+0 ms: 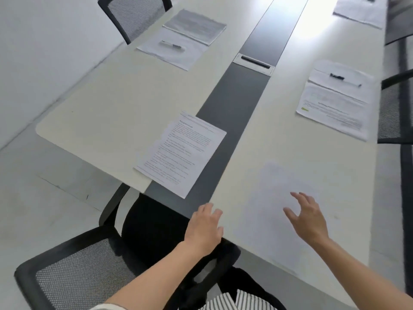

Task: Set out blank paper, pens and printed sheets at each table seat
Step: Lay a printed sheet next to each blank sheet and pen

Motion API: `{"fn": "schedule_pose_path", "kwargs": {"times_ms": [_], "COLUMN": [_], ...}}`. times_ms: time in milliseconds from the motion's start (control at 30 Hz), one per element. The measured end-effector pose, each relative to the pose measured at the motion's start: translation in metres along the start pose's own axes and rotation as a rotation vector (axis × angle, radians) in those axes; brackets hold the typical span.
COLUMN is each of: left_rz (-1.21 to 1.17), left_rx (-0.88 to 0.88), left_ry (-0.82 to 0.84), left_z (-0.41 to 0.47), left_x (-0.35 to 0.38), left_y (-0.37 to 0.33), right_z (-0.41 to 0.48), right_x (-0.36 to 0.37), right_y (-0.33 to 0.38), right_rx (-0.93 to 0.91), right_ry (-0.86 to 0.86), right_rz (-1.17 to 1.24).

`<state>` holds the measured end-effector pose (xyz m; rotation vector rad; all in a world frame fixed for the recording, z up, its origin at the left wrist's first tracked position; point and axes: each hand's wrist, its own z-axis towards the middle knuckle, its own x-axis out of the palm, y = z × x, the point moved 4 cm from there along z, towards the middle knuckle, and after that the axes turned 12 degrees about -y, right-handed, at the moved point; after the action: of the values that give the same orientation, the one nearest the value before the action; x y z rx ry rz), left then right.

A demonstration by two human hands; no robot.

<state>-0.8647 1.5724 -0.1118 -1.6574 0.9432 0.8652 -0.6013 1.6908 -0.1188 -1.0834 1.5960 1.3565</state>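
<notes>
A long white table (pixel 107 113) with a dark centre strip (pixel 234 97) fills a pale, bare room. At its near end lies a blank sheet (pixel 274 193), close to the table's edge. The right hand (pixel 309 220) is spread over it with fingers apart and relaxed, gripping nothing. The left hand (pixel 204 229) is well apart from the right, at the table end, also loose and holding nothing. A printed sheet (pixel 181 153) lies askew to the left, half across the strip, its near corner at the table end.

A careless sweep of either hand could send the blank sheet over the edge or knock the printed one off its corner. No pen shows at this seat, so it may be left short.

Farther up, one place has a pen (pixel 172 46) on its papers, and so does the opposite place (pixel 344 79).

The blank sheet's outline nearly vanishes against the white top, so I cannot tell whether the right fingers touch it. The print is blurred, and the farthest set is cut off by the frame.
</notes>
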Motion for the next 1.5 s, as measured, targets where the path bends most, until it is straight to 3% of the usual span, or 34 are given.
{"fn": "schedule_pose_path", "kwargs": {"times_ms": [200,333,467,600,733,967,1300,1500], "left_rz": [0.087,0.172,0.237,0.264,0.261,0.238,0.19,0.187], "left_rx": [0.179,0.23,0.184,0.127,0.092,0.058,-0.077,-0.066], "left_ry": [0.14,0.234,0.262,0.24,0.252,0.259,0.214,0.19], "left_z": [-0.015,-0.013,-0.002,0.002,0.003,0.005,0.028,0.042], "left_x": [0.04,0.067,0.089,0.1,0.1,0.095,0.06,0.039], "left_y": [-0.056,-0.089,-0.107,-0.112,-0.113,-0.117,-0.05,-0.023], "right_z": [-0.04,-0.038,-0.02,0.006,0.029,0.038,0.041,0.046], "right_x": [-0.013,-0.015,-0.015,-0.029,-0.011,0.028,0.034,0.031], "right_y": [-0.089,-0.129,-0.144,-0.129,-0.078,-0.038,-0.039,-0.016], "right_rx": [0.209,0.327,0.331,0.328,0.391,0.43,0.369,0.351], "right_ry": [-0.074,0.036,0.096,-0.001,0.18,0.337,0.343,0.326], "right_rz": [-0.005,-0.072,0.017,0.301,0.548,0.577,0.475,0.499]}}
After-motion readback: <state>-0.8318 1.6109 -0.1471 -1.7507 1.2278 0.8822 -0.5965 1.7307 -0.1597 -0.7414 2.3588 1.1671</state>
